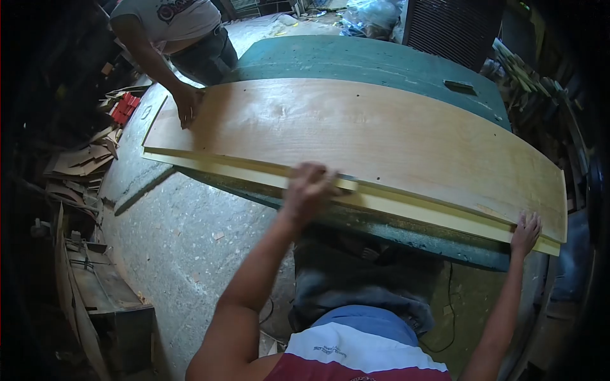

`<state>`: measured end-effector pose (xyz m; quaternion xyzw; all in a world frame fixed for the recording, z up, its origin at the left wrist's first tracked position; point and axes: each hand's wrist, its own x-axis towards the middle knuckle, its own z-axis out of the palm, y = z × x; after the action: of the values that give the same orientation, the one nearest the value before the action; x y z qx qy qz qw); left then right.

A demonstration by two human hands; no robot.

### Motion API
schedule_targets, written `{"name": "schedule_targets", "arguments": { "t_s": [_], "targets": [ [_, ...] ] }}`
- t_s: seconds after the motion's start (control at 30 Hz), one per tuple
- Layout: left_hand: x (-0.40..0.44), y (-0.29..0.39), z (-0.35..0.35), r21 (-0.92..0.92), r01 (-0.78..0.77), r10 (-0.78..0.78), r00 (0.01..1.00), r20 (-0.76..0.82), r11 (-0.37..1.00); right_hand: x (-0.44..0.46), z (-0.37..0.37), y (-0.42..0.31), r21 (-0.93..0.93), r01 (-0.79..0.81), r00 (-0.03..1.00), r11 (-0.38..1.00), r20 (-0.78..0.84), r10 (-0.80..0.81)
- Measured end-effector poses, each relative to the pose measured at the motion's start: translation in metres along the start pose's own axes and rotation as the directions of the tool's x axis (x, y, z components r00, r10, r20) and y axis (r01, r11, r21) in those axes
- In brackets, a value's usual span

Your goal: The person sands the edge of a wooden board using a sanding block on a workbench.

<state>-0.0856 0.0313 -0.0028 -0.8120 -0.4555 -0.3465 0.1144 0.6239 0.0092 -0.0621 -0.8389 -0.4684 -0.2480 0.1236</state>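
A long pale wooden panel (pixel 381 130) lies across a green table, with a few small dark holes in its face. Along its near side runs a narrow yellowish edge board (pixel 438 217). My left hand (pixel 310 190), slightly blurred, is closed at the middle of the near edge around a thin wooden strip (pixel 248 170); a short end of the strip shows just right of my fingers. Near the right end, my right hand (pixel 526 233) has its fingers hooked over the panel's near edge, thumb side hidden.
The green table (pixel 305 57) extends behind and under the panel, with a rectangular slot at the right. A co-worker's hand (pixel 186 105) rests on the panel's left end. Wood scraps (pixel 82 159) lie at the left, stacked strips (pixel 524 73) at the right. A cable (pixel 451 305) runs across the floor.
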Motion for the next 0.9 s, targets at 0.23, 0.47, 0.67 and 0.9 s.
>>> {"name": "schedule_targets", "arguments": {
  "t_s": [0.23,0.47,0.67,0.9],
  "targets": [
    [-0.072,-0.173,-0.057,0.206,0.065,-0.063,0.998,-0.018,0.976,-0.004,-0.011,-0.015,-0.042,-0.036,0.999,0.998,-0.002,0.036],
    [-0.020,-0.012,-0.023,-0.139,-0.058,0.057,0.998,-0.009,0.989,0.003,0.009,0.006,-0.078,0.063,0.998,0.995,-0.004,-0.064],
    [-0.078,-0.168,-0.082,0.270,0.178,-0.151,0.982,-0.115,0.946,0.000,0.002,-0.002,-0.051,-0.023,1.000,0.998,0.018,0.024],
    [-0.047,-0.094,-0.060,0.054,-0.053,0.053,0.999,-0.002,0.997,0.001,0.012,0.011,-0.112,0.021,1.000,0.993,0.008,-0.021]
  ]
}}
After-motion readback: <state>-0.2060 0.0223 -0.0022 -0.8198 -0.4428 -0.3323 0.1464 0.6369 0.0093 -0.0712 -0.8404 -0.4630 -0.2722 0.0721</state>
